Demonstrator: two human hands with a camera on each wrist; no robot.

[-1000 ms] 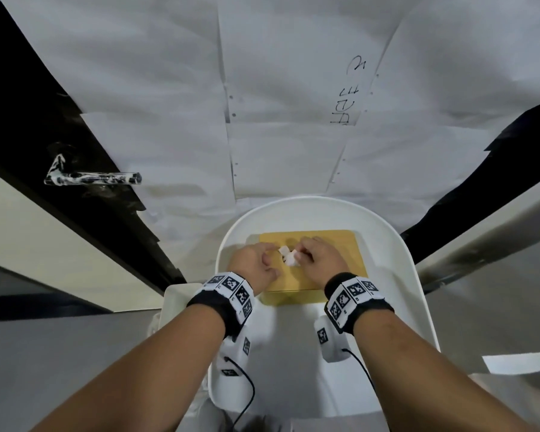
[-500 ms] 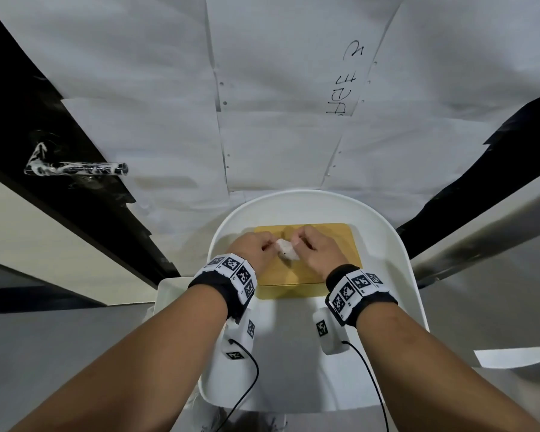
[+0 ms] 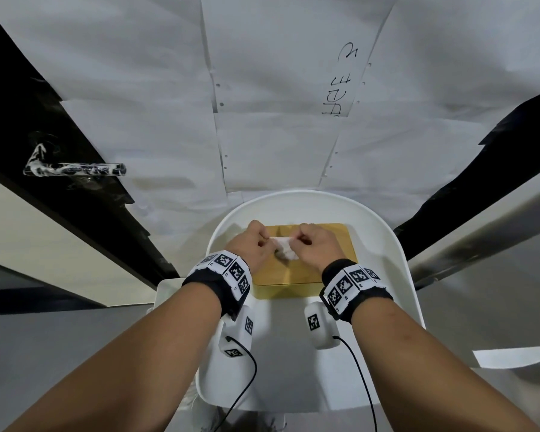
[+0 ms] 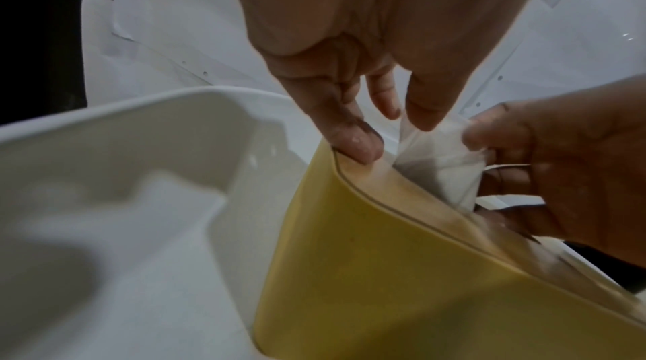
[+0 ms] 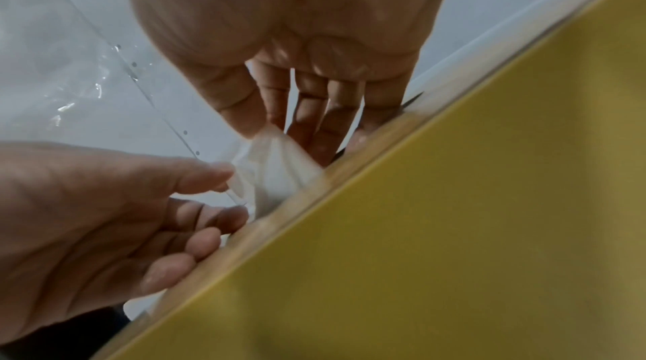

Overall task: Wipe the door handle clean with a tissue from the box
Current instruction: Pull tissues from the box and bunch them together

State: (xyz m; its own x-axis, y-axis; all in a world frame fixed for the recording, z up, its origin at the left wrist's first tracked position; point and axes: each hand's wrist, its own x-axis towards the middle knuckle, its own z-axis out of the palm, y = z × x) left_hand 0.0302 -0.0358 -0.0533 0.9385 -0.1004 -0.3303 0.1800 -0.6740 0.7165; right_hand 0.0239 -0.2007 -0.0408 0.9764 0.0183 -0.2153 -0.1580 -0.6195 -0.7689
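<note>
Tissue being drawn from the box
The tissue (image 3: 283, 247) was pinched by the left hand (image 3: 252, 244) and right hand (image 3: 315, 247) above the box (image 3: 334, 260); the smeared door handle (image 3: 75, 169) was not yet wiped.

Left hand (image 3: 253, 247) and right hand (image 3: 315, 248) close together, fingertips pinching.

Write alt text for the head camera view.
Two hands, left hand and right hand, pinch a white tissue over a yellow tissue box standing on a white tray. A smeared door handle sticks out at the left.
</note>
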